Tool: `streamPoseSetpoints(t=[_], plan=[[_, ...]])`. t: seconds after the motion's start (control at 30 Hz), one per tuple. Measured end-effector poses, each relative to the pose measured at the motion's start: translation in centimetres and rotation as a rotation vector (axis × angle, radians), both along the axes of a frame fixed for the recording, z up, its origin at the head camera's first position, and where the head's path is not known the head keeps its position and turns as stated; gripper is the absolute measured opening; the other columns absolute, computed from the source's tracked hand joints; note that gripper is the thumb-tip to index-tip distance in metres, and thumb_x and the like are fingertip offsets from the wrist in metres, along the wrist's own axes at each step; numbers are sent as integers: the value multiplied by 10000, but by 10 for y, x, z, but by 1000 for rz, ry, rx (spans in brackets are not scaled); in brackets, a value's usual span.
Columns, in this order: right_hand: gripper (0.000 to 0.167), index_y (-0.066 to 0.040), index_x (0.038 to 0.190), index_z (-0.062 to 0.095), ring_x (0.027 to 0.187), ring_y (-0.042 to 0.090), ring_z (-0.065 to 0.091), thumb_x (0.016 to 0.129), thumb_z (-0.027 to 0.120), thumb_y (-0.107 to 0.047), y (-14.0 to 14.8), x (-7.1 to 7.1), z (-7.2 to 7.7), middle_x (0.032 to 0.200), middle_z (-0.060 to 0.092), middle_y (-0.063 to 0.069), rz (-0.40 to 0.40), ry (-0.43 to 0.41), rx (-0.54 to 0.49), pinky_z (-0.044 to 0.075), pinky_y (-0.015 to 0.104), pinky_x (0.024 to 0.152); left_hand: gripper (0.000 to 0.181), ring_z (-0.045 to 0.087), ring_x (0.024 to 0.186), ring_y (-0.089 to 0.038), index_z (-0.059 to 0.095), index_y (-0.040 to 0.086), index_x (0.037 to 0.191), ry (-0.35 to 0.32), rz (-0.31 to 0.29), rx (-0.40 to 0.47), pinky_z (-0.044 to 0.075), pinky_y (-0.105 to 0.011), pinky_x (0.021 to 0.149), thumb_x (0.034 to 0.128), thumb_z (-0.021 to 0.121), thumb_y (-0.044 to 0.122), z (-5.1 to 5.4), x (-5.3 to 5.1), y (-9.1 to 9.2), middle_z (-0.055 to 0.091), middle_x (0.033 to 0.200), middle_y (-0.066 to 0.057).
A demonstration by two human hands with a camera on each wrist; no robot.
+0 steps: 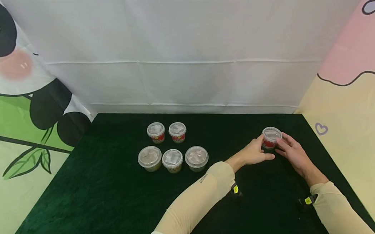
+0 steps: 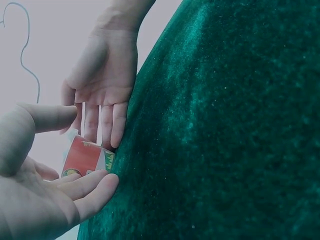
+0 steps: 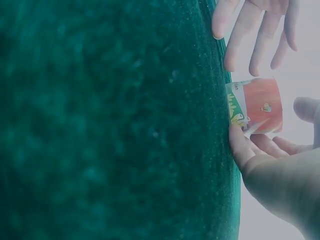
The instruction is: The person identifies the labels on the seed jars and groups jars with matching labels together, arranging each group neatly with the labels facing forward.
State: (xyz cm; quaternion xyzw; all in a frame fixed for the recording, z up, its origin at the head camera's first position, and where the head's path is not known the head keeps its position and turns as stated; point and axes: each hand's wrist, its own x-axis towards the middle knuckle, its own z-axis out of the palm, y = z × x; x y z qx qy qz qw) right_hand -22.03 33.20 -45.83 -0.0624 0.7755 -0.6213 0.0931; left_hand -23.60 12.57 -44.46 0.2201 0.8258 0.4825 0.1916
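A small clear-lidded tub with a red label (image 1: 270, 137) stands upright on the dark green cloth at the far right. My left hand (image 1: 254, 152) is at its left side, fingers extended and thumb held away from the tub. From the right, my right hand (image 1: 293, 153) reaches it with loosely bent fingers close against its side. In the left wrist view the tub (image 2: 85, 157) lies between both hands' fingers. The right wrist view shows the right fingers (image 3: 245, 150) beside the label, the thumb apart. Whether the left fingertips touch the tub is unclear.
Two similar red-labelled tubs, one of them here (image 1: 177, 132), stand at the back left. In front of them is a row of three lidded tubs, with one (image 1: 173, 160) in the middle. A white curtain (image 1: 191, 60) hangs behind the green cloth (image 1: 105, 198).
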Motion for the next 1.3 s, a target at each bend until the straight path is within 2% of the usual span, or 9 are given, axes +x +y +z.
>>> streamPoseSetpoints(t=[0.07, 0.27, 0.33, 0.5, 0.6, 0.73, 0.9, 1.17, 1.3], plan=[[736, -12, 1615, 90, 1274, 97, 456, 1092, 390, -435, -2, 0, 1, 1504, 350, 180, 5, -3, 4, 478, 216, 994, 777, 572, 1237, -189, 262, 174, 1586, 8, -1, 9, 502, -295, 995, 966, 718, 276, 0, 0, -1, 398, 1509, -61], [747, -11, 1612, 101, 1394, 365, 367, 1087, 393, -454, -14, 2, 11, 1547, 302, 264, -3, 8, 30, 514, 197, 926, 750, 574, 1236, -187, 276, 145, 1564, 39, -10, 49, 507, -255, 972, 965, 719, 232, 6, -1, -8, 410, 1493, -67], [743, -6, 1609, 109, 1382, 337, 389, 1087, 399, -447, -17, 2, 15, 1543, 312, 265, -7, 25, 29, 523, 202, 916, 759, 572, 1239, -197, 264, 138, 1569, 58, -12, 43, 508, -253, 969, 967, 717, 234, 9, -1, -11, 400, 1499, -74], [724, -22, 1613, 126, 1291, 119, 451, 1087, 423, -421, -26, 2, 23, 1538, 332, 248, -2, 69, 19, 535, 211, 900, 791, 575, 1236, -213, 228, 133, 1587, 131, -14, 3, 512, -254, 964, 972, 706, 268, 20, 2, -23, 371, 1506, -100], [713, -47, 1620, 129, 1263, 68, 454, 1086, 449, -393, -33, 3, 29, 1560, 308, 257, 5, 91, 1, 538, 214, 897, 794, 524, 1261, -192, 215, 121, 1589, 191, -23, 9, 490, -244, 990, 976, 699, 263, 28, 5, -32, 366, 1493, -105], [671, -73, 1623, 161, 1228, 58, 477, 1087, 476, -327, -46, 4, 40, 1530, 358, 185, 26, 135, -47, 537, 216, 901, 812, 434, 1306, -188, 170, 99, 1597, 294, -29, -14, 426, -282, 1080, 987, 680, 260, 42, 12, -50, 340, 1504, -115], [627, -81, 1615, 214, 1232, 116, 492, 1086, 492, -274, -63, 6, 58, 1437, 436, 63, 58, 192, -89, 540, 221, 900, 835, 434, 1324, -233, 123, 83, 1600, 381, -29, -34, 400, -321, 1114, 991, 671, 246, 61, 21, -74, 319, 1510, -149], [624, -111, 1616, 235, 1174, 131, 552, 1077, 523, -239, -93, 7, 81, 1443, 444, 97, 108, 252, -58, 548, 233, 892, 818, 445, 1317, -242, 148, 76, 1592, 446, -16, 2, 386, -223, 1089, 987, 684, 208, 83, 24, -114, 353, 1485, -144], [617, -117, 1611, 261, 1144, 171, 583, 1069, 542, -214, -108, 9, 88, 1429, 462, 125, 130, 280, -63, 554, 245, 888, 797, 473, 1306, -241, 158, 107, 1594, 476, -9, 9, 452, -242, 1024, 995, 672, 217, 90, 28, -136, 370, 1471, -134]])
